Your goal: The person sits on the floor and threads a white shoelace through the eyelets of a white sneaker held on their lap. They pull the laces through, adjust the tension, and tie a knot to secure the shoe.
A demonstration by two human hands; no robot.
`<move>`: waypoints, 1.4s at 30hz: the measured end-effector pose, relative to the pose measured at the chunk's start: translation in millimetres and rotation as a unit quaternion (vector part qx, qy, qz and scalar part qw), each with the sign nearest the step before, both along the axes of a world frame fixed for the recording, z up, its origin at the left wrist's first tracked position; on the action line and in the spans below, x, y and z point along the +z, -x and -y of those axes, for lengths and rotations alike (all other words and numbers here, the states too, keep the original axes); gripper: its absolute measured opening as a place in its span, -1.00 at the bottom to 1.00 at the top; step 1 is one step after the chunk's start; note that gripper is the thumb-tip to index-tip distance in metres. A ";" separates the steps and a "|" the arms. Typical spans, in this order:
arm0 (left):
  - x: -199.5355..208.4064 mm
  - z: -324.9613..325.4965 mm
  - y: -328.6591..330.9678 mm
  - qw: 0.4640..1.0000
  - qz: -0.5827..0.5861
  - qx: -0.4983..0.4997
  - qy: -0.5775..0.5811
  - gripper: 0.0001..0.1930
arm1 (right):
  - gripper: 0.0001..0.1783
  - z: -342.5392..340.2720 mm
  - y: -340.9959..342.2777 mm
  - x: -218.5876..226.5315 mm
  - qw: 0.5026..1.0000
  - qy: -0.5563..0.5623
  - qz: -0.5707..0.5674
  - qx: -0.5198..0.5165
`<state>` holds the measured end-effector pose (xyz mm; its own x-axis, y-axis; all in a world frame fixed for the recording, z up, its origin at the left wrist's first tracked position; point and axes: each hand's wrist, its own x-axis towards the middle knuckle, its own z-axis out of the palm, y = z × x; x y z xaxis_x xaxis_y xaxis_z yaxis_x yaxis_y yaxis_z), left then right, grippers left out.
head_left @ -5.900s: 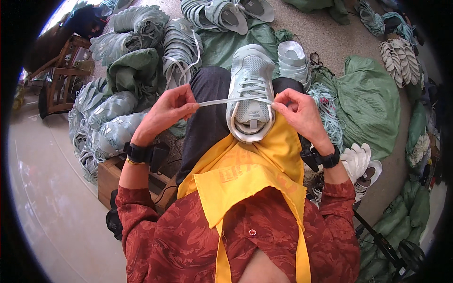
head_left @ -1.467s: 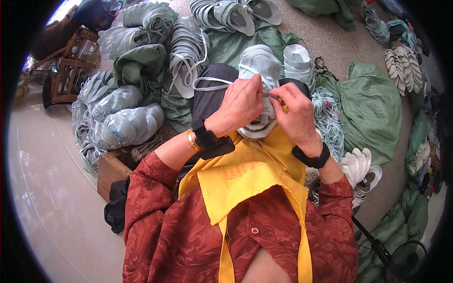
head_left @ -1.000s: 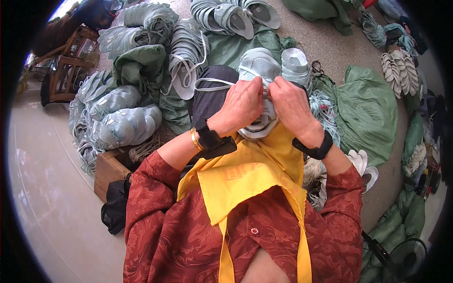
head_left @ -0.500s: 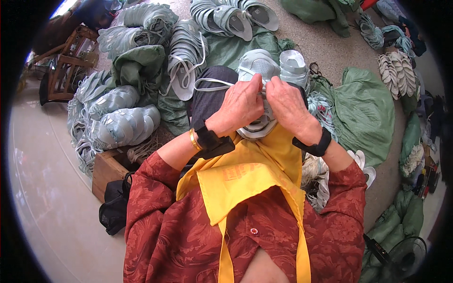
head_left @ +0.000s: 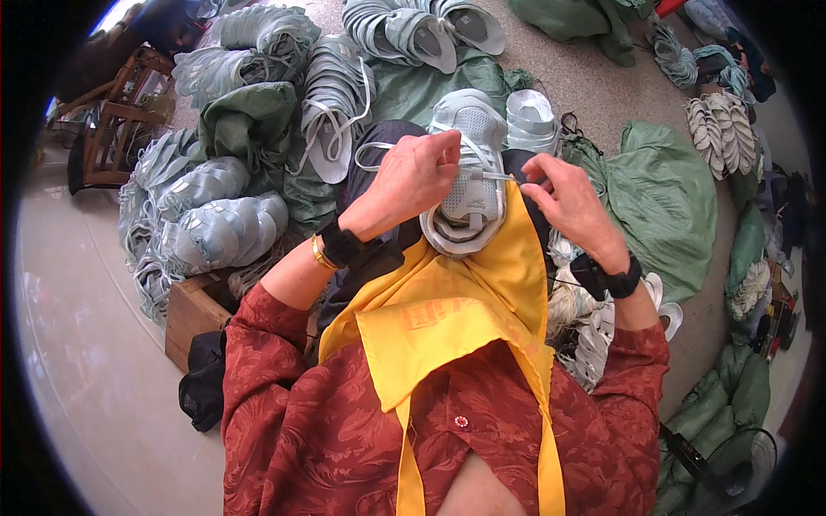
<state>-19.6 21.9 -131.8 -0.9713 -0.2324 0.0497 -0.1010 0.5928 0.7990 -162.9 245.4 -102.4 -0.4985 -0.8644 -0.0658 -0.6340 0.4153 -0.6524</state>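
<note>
The floor is covered with green sacks, one spread to the right of the lap and others piled at the left. Bundles of pale shoe uppers are stacked on the left beside a wooden box, and further shoe parts lie in a row at the top. A chair stands at the upper left. A fan is at the lower right.

A yellow apron lies over the lap of the person in the red patterned shirt. A pale grey-green shoe rests on the lap at the upper edge of the apron, toe pointing away from the person.

The left hand is closed, fingers curled, resting on the left side of the shoe and pinching a white lace that loops out to the left. The right hand is just to the right of the shoe, fingers partly bent, fingertips pinching the other lace end at the shoe's edge. Each wrist carries a black watch.
</note>
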 end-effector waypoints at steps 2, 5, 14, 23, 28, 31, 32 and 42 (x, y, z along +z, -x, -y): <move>-0.1 3.2 0.2 1.000 0.009 -0.002 0.001 -0.94 | -0.80 2.1 -4.5 -12.5 0.996 0.028 0.072 -0.034; 1.7 9.3 0.2 1.000 0.018 -0.004 -0.017 -0.94 | -0.78 4.8 -6.5 -27.8 0.994 0.047 0.093 -0.042; 35.0 71.7 -4.3 0.980 0.057 -0.046 -0.184 -0.93 | -0.85 -42.5 32.2 -17.9 0.913 0.141 0.342 -0.170; 30.5 48.2 -0.4 0.957 0.016 -0.061 -0.283 -0.90 | -0.86 -106.6 44.9 -13.4 0.647 0.435 0.558 -0.284; 1.3 15.2 1.8 0.992 0.022 0.000 -0.126 -0.90 | -0.88 -183.5 76.5 -42.2 0.588 0.525 0.570 -0.230; 0.2 -3.3 2.3 0.995 -0.029 0.029 -0.086 -0.86 | -0.89 -233.2 80.1 -49.8 0.568 0.548 0.548 -0.279; -0.5 -6.4 4.4 0.996 -0.044 0.034 -0.072 -0.84 | -0.89 -250.9 80.3 -53.3 0.563 0.555 0.532 -0.305; -18.8 1.9 32.0 0.989 -0.101 -0.080 0.074 -0.75 | -0.78 -257.3 53.6 -104.9 0.752 0.282 0.347 -0.485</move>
<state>-51.6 20.1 -150.6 -0.9617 -0.0524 0.2692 0.1569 0.7000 0.6967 -216.6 502.7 -207.3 -0.9270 -0.1039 -0.3603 0.3627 -0.0037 -0.9319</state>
